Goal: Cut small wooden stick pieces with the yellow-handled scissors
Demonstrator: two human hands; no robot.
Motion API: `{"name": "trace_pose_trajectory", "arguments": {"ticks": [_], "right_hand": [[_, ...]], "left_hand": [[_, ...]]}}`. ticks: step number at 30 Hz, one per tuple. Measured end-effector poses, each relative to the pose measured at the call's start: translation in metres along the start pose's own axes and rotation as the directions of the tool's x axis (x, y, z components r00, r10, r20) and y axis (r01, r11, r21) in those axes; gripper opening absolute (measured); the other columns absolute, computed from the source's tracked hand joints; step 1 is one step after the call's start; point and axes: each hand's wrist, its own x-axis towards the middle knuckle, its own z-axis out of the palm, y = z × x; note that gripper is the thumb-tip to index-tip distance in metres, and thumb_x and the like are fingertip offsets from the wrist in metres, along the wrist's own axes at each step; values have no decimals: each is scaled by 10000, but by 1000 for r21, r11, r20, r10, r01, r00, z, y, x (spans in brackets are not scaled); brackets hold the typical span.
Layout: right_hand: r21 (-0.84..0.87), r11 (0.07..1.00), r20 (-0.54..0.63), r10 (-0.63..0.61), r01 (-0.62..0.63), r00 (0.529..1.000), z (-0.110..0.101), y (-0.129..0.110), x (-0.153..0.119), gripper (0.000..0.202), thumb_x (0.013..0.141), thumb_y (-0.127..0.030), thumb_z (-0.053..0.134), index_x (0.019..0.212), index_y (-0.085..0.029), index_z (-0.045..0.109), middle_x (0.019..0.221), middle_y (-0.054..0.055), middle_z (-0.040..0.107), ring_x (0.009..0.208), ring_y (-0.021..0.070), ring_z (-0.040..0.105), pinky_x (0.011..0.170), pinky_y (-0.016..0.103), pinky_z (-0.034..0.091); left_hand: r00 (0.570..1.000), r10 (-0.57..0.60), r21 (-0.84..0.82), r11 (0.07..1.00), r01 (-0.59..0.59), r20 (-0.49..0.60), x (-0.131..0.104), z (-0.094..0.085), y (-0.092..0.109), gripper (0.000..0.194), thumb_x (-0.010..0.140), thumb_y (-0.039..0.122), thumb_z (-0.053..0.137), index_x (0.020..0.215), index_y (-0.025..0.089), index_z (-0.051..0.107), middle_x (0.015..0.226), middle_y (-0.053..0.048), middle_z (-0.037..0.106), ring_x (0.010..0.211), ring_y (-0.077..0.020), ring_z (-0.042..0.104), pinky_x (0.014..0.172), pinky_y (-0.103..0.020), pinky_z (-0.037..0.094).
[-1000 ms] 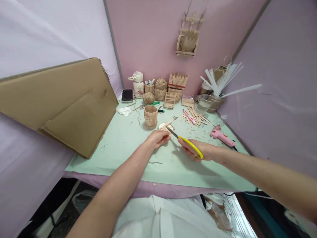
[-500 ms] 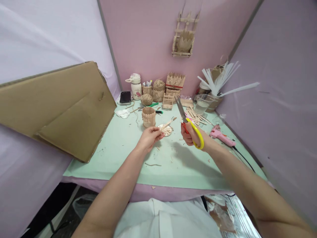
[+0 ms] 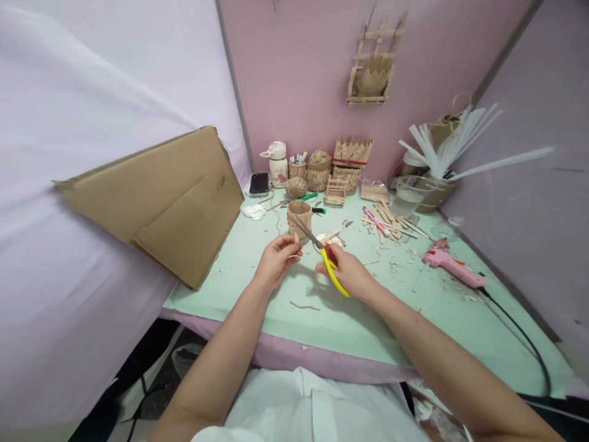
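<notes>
My left hand (image 3: 279,259) pinches a small piece of wooden stick (image 3: 297,238) between thumb and fingers. In my right hand (image 3: 346,270) is a pair of scissors (image 3: 332,270) with yellow and red handles. Its blades point up and left, a little apart, close to the small wooden piece. Just behind the hands stands a round cup covered in wooden pieces (image 3: 300,215). A white lid-like dish (image 3: 338,244) with wooden bits and a stick lies behind my right hand, which partly hides it.
Craft sticks and a pink pen (image 3: 376,221) lie to the right, near a pink glue gun (image 3: 453,265) with a black cord. A cardboard sheet (image 3: 184,202) leans on the left. Along the back stand a white bottle (image 3: 278,166), twine balls (image 3: 296,187) and stick-made pieces.
My right hand has brought the scissors left and down, next to the wooden piece in my left hand. The camera view has turned a little to the left.
</notes>
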Motion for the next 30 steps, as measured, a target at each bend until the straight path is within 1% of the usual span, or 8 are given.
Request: {"name": "trace_pose_trajectory", "arguments": {"ticks": [4,8,11,17,23,30], "right_hand": [[-116,993,6,19,-19,1000,2,5,-7,281,774,-476,508,881,-225,437,797,19,580,638,161,504,530,249,255],[-190,982,-4,14,-15,1000,1,3,-13,353,775,-532,513,926,-219,448,874,44,610,692,183,544,529,255,253],[-227,974,-3,5,-6,1000,2,1,-14,402,772,-580,504,938,-217,452,891,51,619,724,200,563,530,263,256],[-230,973,-6,-2,0,1000,3,1,-15,422,780,-580,500,980,-211,454,984,72,619,788,215,580,546,267,276],[-228,974,7,20,-18,1000,4,1,-15,426,778,-583,496,985,-212,455,938,67,624,778,217,583,548,268,286],[-226,974,7,14,-12,1000,3,-1,-16,450,772,-601,488,993,-211,448,1003,81,625,817,228,592,539,265,286]], "left_hand": [[999,28,28,999,-29,25,-4,3,0,279,605,293,734,810,157,600,743,4,601,650,-88,569,627,-226,446],[996,72,41,996,-74,44,-6,6,-3,240,616,296,728,755,148,600,723,0,603,655,-92,569,664,-245,456],[994,93,58,994,-97,61,-7,7,-4,222,640,312,708,755,147,613,726,-7,612,673,-101,574,678,-255,462],[991,113,83,990,-118,66,-7,7,-6,217,667,330,686,774,154,618,730,-10,617,681,-109,585,656,-251,470],[990,125,102,986,-130,59,-7,8,-8,189,674,306,669,782,160,616,734,-9,621,682,-113,595,660,-256,480],[990,128,106,985,-133,59,-7,8,-9,168,677,291,656,783,165,622,736,-9,627,686,-115,596,661,-258,484]]}}
